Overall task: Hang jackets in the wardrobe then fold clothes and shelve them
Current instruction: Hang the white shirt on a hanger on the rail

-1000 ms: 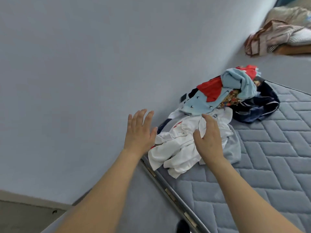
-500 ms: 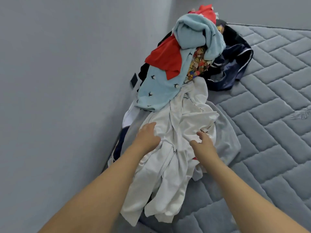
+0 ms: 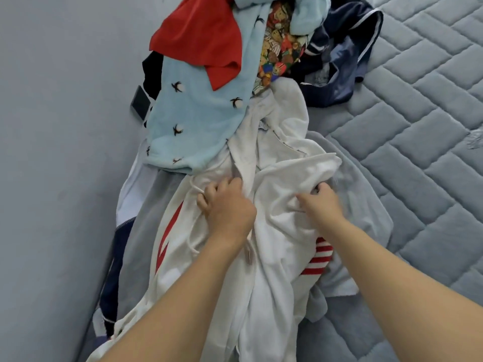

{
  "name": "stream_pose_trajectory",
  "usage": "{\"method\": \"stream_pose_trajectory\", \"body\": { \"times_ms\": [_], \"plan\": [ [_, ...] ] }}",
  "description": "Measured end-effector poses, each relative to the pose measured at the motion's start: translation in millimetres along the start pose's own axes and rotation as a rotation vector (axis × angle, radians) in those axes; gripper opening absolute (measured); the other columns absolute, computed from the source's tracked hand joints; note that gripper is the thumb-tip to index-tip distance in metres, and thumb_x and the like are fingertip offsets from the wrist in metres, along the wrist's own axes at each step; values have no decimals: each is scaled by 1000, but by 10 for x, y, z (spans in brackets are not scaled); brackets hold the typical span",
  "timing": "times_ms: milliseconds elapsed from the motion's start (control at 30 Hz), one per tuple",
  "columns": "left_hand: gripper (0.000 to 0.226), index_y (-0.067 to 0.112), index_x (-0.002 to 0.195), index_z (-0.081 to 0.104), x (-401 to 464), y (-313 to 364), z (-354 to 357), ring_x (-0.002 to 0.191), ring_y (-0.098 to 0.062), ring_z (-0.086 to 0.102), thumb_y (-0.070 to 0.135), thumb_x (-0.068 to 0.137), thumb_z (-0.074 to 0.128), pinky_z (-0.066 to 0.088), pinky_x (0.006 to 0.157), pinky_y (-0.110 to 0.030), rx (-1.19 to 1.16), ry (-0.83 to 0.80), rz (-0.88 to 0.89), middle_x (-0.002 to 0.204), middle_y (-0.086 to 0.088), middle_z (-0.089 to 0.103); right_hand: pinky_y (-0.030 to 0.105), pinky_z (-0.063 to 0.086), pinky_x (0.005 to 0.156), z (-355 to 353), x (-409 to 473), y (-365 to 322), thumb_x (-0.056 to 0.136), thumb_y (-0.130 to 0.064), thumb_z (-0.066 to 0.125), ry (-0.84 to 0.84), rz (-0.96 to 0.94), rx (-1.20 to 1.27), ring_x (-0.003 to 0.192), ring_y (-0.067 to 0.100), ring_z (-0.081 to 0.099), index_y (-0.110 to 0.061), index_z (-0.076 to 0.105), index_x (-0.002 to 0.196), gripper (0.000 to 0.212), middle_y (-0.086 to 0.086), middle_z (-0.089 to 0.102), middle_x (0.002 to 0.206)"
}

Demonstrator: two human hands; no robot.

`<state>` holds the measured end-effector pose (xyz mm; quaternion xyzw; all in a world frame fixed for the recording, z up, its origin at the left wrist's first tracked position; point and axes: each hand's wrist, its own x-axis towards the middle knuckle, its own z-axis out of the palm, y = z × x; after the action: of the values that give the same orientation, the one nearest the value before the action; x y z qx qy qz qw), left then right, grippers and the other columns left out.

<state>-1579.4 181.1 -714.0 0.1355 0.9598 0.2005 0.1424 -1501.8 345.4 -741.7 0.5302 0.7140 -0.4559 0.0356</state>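
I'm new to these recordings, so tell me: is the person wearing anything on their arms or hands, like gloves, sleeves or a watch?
Nothing shows. The left hand and right hand are bare, with no gloves, rings or watch visible. Both forearms are bare too, with no sleeve in view up to the picture's edge.

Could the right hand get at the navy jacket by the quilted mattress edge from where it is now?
Probably yes. The right hand grips the white jacket, so it must let go first; the navy jacket lies uncovered on its near side.

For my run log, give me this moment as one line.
stage: picking jacket from pile | left hand: grips white jacket | right hand: grips white jacket | place: quilted mattress
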Motion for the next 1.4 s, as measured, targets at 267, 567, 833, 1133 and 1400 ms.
{"method": "stream_pose_trajectory", "body": {
  "times_ms": [267, 567, 833, 1133, 1400],
  "plan": [
    [43, 29, 105, 61, -643, -477, -1097, 86, -17, 64, 35, 64, 50, 55, 81, -35, -307, -703, -285, 94, 6, 68, 19, 37, 39, -463, -459, -180, 82, -1, 45, -54, 196, 654, 49, 13, 47, -14, 57, 75, 20, 4, 51, 63],
    [83, 9, 147, 29, 549, 445, -341, 133, -35, 39, 45, 82, 64, 35, 108, -42, -38, -311, -189, 149, -18, 33, 31, 51, 54, -888, -655, 137, 75, -37, 76, -226, 252, 601, 67, 28, 69, -12, 71, 104, 39, 7, 73, 79],
    [24, 6, 110, 51, -405, 845, -108, 72, -34, 51, 6, 86, 53, 33, 55, -37, 47, 156, 326, 120, -18, 44, 33, 52, 59, -1385, -904, 537, 77, 12, 49, 155, 165, 1020, 68, 24, 64, -3, 68, 99, 33, 12, 68, 82],
    [11, 19, 87, 49, -2282, 2941, -670, 68, -11, 51, 11, 88, 41, 42, 62, -30, -724, -199, 607, 74, 7, 55, 42, 46, 85, -3363, -2350, 1071, 60, -12, 45, 324, 170, 1639, 78, 30, 55, -13, 55, 78, 21, 9, 52, 79],
    [20, 23, 85, 50, -4782, 4672, -1529, 65, 2, 48, 6, 90, 42, 41, 62, -19, -938, -577, 799, 70, 27, 55, 51, 47, 99, -5327, -4575, 1868, 79, -26, 64, 724, -72, 1700, 108, 39, 59, -7, 63, 109, 35, 23, 59, 111]
  ]
}}
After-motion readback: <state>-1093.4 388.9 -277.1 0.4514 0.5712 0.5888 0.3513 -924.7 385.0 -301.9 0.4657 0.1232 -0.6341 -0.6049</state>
